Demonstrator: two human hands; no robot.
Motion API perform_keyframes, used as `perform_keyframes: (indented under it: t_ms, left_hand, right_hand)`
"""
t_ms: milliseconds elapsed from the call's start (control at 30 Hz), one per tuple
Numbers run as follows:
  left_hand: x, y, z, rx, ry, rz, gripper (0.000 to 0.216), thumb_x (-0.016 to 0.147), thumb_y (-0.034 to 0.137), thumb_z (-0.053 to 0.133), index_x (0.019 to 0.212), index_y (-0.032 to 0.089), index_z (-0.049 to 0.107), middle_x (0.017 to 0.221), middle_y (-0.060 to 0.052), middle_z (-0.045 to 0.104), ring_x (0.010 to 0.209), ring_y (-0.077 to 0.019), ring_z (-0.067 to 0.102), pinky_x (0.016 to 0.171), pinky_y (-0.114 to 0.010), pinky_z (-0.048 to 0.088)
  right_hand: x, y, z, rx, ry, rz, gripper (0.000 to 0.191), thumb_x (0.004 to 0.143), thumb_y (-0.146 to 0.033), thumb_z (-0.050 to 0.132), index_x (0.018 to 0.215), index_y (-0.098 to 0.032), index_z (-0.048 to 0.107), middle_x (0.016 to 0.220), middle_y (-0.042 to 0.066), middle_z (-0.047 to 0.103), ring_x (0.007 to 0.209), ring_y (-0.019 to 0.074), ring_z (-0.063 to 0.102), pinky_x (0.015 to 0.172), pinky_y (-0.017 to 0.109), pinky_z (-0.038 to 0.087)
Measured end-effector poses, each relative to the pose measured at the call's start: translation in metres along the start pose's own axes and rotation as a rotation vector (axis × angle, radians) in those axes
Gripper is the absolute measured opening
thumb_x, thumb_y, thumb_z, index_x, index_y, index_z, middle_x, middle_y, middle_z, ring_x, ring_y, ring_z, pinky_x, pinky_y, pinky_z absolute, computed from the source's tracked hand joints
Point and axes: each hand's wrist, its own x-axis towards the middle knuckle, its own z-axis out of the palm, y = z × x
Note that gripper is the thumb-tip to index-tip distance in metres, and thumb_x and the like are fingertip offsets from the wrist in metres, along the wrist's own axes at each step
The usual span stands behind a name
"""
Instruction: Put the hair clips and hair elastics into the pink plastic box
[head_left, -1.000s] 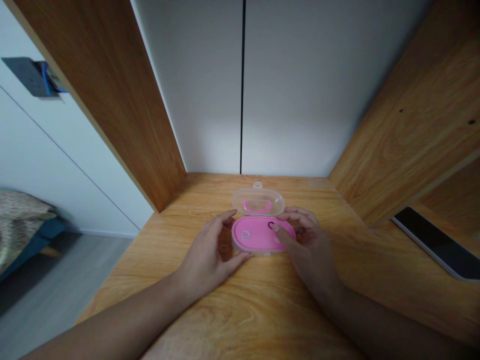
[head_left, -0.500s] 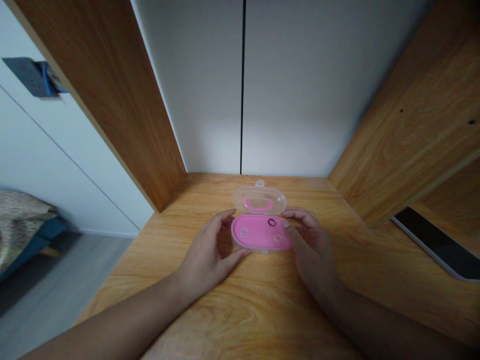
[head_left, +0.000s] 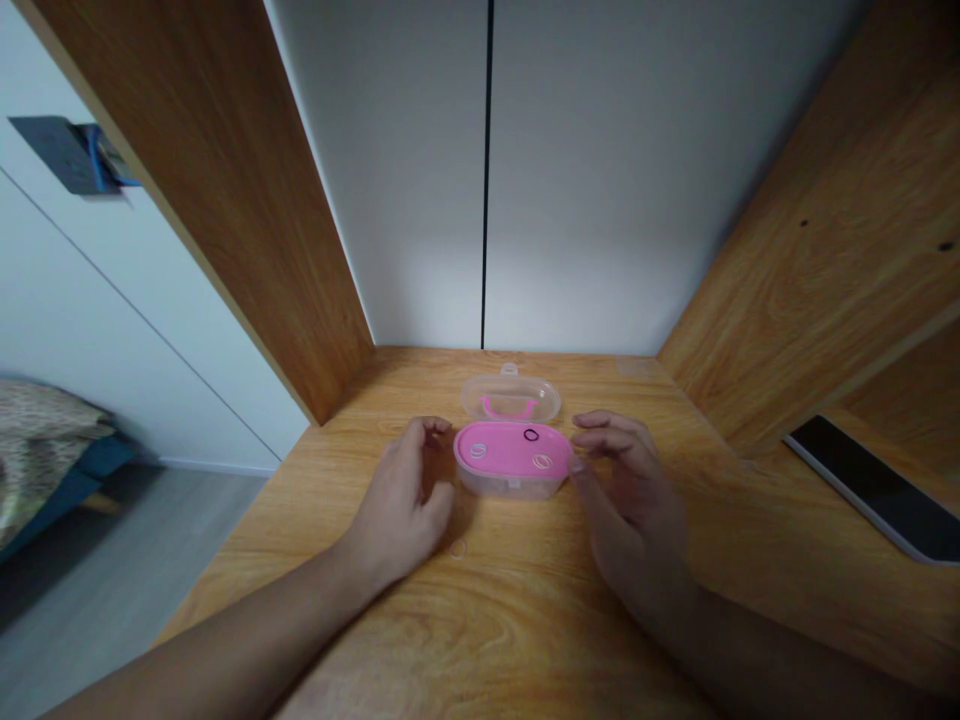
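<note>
A clear oval plastic box (head_left: 514, 486) stands on the wooden table, its hinged clear lid (head_left: 546, 398) with a pink handle (head_left: 508, 414) tipped open at the back. A pink tray (head_left: 504, 448) fills its top. On the tray lie pale bands (head_left: 478, 451) at the left, a black band (head_left: 531, 435) at the back and yellowish bands (head_left: 542, 462) at the right. My left hand (head_left: 401, 505) is open just left of the box, fingers curved. My right hand (head_left: 634, 500) is open on the other side; its thumb tip is close to the box's right end, and whether it touches I cannot tell.
A thin pale ring (head_left: 458, 548) lies on the table (head_left: 480, 640) in front of the box. At the right is a dark-screened phone (head_left: 877, 490). Wooden panels (head_left: 247, 200) flank the table, with a white panel (head_left: 600, 180) behind.
Earlier both hands held the box by its ends, tilted toward me. Now it stands level, slightly further left. Both hands have come away sideways, and the ring on the table shows more plainly.
</note>
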Motion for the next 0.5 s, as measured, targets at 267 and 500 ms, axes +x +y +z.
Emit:
perform_keyframes:
  t_ms: [267,500]
  left_hand:
    - [0.0,0.024,-0.014,0.698,-0.29,0.024,0.019,0.08,0.03,0.054,0.094,0.017,0.058,0.091,-0.014,0.064,0.087,-0.0345,0.062,0.08,-0.048,0.048]
    - [-0.001,0.023,-0.01,0.688,-0.304,0.021,0.013,0.082,0.023,0.05,0.088,0.018,0.06,0.088,-0.014,0.068,0.082,-0.0326,0.065,0.078,-0.046,0.049]
  right_hand:
    - [-0.013,-0.026,-0.002,0.017,-0.753,-0.537,0.03,0.083,-0.006,0.054,0.108,-0.021,0.062,0.099,0.003,0.071,0.094,0.0199,0.062,0.086,0.039,0.05]
    - [-0.015,-0.026,0.001,-0.199,-1.021,-0.486,0.027,0.094,-0.031,0.061,0.118,-0.02,0.066,0.132,0.006,0.065,0.127,0.0231,0.052,0.107,0.043,0.039]
